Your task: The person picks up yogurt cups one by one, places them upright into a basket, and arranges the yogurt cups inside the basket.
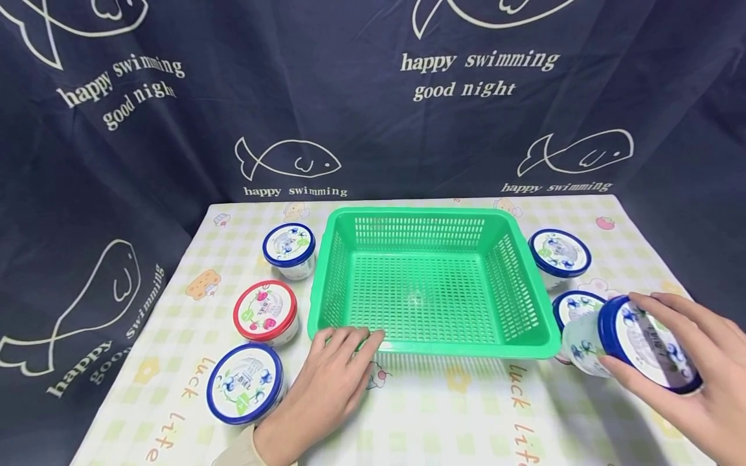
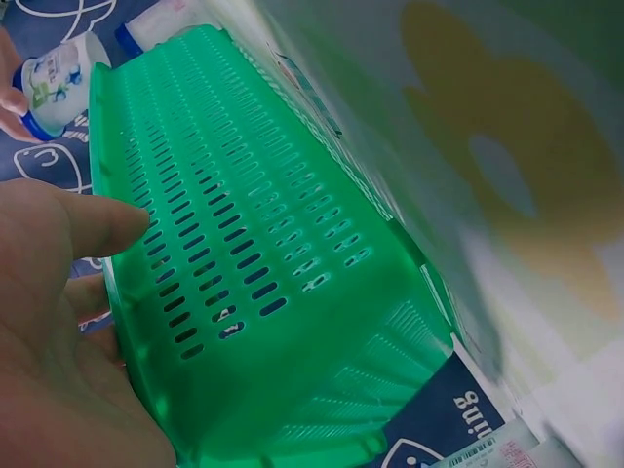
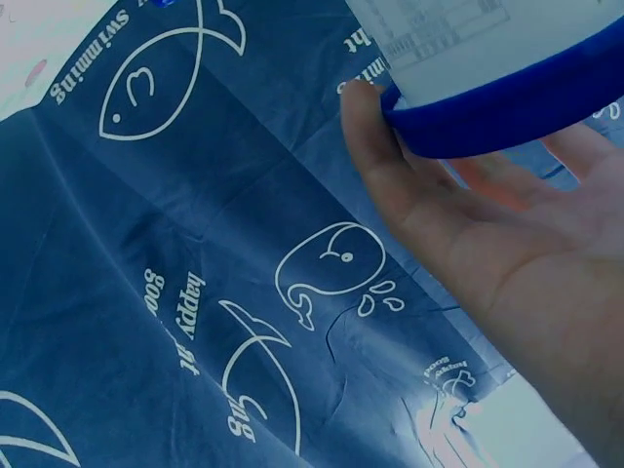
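My left hand (image 1: 329,388) grips the near rim of a green plastic basket (image 1: 434,349). In the left wrist view, its thumb lies against the slotted outer wall (image 2: 210,214) and the other fingers go behind the rim. On the right, my right hand (image 1: 699,362) holds a tub with a blue lid (image 1: 647,343) and blueberry pictures. That tub is tilted, lid toward the palm, off the table beside the basket's near right corner. The right wrist view shows fingers around the blue lid (image 3: 517,102). No objects lie inside the basket.
Left of the basket stand a far blue-lidded tub (image 1: 289,249), a red-lidded tub (image 1: 265,310) and a near blue-lidded tub (image 1: 245,382). Two more blue-lidded tubs, one far (image 1: 559,254) and one partly hidden (image 1: 577,307), stand at right. A dark curtain (image 1: 373,116) hangs behind the table.
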The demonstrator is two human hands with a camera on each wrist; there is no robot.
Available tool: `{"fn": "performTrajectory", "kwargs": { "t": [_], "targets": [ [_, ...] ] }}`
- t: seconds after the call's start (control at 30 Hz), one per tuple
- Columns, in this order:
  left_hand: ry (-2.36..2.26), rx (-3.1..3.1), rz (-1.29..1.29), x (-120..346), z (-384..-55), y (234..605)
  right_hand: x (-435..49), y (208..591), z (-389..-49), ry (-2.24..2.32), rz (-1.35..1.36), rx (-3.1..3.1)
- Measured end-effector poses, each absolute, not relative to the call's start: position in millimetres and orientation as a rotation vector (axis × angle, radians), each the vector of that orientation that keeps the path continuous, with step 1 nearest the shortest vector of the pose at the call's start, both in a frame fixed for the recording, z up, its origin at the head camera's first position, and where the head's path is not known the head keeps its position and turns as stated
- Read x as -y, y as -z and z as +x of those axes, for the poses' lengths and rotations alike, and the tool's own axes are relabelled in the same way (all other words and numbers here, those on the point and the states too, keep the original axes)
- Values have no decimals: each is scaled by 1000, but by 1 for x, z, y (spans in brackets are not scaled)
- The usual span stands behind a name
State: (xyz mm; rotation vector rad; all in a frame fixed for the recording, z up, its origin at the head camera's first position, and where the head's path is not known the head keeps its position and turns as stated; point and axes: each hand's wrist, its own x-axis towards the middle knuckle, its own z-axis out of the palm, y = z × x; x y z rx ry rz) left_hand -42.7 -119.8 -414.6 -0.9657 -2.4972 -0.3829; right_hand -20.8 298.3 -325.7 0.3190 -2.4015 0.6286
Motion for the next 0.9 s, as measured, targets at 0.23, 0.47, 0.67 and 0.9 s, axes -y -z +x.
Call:
{"fn": "performTrajectory", "kwargs": {
  "t": [0.23, 0.47, 0.67, 0.9],
  "targets": [
    [380, 2506, -965, 121, -42, 415, -291, 317, -25, -655, 346, 2371],
    [352, 2517, -962, 121, -42, 416, -280, 309, -30, -677, 389, 2347],
    [366, 2514, -962, 121, -41, 416, -273, 300, -32, -646, 380, 2418],
    [389, 2501, -976, 121, -43, 416, -265, 298, -38, -657, 405, 2419]
  ]
}}
